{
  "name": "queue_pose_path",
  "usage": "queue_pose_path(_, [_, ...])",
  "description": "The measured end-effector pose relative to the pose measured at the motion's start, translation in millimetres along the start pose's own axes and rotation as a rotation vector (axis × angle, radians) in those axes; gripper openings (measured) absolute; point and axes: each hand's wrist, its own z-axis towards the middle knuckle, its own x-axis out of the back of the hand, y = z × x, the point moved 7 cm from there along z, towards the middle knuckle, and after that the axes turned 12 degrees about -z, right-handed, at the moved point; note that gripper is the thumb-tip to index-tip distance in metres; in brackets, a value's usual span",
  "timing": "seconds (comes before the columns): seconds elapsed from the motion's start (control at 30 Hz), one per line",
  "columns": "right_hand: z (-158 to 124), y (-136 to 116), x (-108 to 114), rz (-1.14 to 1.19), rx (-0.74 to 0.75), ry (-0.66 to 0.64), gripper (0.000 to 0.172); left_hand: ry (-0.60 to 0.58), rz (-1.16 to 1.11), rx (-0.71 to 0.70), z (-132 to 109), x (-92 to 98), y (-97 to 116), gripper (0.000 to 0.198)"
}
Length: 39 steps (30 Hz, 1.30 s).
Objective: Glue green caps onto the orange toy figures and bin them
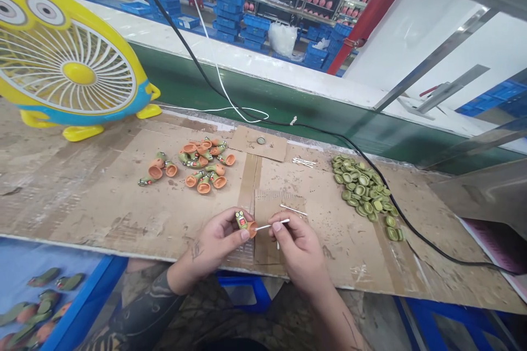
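Forearms [144, 307] in from 7 and 5 o'clock. Left hand [222, 238] closed on figurine [241, 220] at its 2 o'clock, over desk [123, 208]; right hand [300, 245], at figurine's 3 o'clock, pinches swab [263, 227], tip at orange cup [251, 226].

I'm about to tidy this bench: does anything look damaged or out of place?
The cardboard covering looks worn, with scuffs and dark stains. A black cable trails across it beside the green pieces, where it might snag. One cotton swab lies alone, apart from the bunch of swabs farther back.
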Motion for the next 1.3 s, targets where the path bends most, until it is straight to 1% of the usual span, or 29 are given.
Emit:
queue_pose_path(0.27, [0,5,-2,-0.001,0.006,0.015,0.023,-0.030,-0.037,0.023,1,-4.6,1,0.038])
queue_pose_path(0.4, [-4,2,-2,0.022,0.021,0.018,0.022,-0.043,-0.044,0.027,2,-3.8,-1,0.037])
queue_pose_path(0.47, [-6,0,4,0.037,0.039,0.043,0.021,-0.047,-0.049,0.025,2,-2.8,-2,0.036])
queue_pose_path(0.57, [-10,5,23,0.024,0.045,0.142,0.018,-0.042,-0.042,0.019,1,-0.8,-3,0.036])
queue_pose_path(0.63, [-14,19,40,-0.026,0.007,0.228,0.020,-0.035,-0.034,0.010,1,0.5,-3,0.036])
queue_pose_path(0.7, [-20,39,54,-0.091,-0.057,0.280,0.023,-0.035,-0.030,0.007,1,1.4,-4,0.035])
queue_pose_path(0.77, [-26,57,62,-0.161,-0.102,0.279,0.024,-0.035,-0.024,0.007,2,2.7,-5,0.034])
queue_pose_path(0.83, [-29,66,65,-0.249,-0.077,0.257,0.022,-0.031,-0.008,0.006,2,4.8,-6,0.032])
queue_pose_path(0.93, [-30,61,65,-0.404,0.055,0.251,0.018,-0.013,0.022,0.007,2,8.9,-7,0.032])
queue_pose_path(1.0, [-28,56,62,-0.462,0.113,0.251,0.018,0.011,0.032,0.009,1,11.7,-7,0.032])
queue_pose_path(1.13, [-29,56,54,-0.509,0.111,0.262,0.016,0.060,0.048,0.035,-1,14.7,-5,0.035])
queue_pose_path(1.2, [-32,57,51,-0.531,0.107,0.274,0.022,0.083,0.053,0.054,-1,15.4,-4,0.037])
queue_pose_path(1.27, [-37,58,56,-0.567,0.123,0.298,0.029,0.109,0.054,0.067,-1,16.6,-3,0.037])
queue_pose_path(1.3, [-38,59,64,-0.598,0.128,0.326,0.031,0.120,0.055,0.072,-1,17.1,-2,0.037])
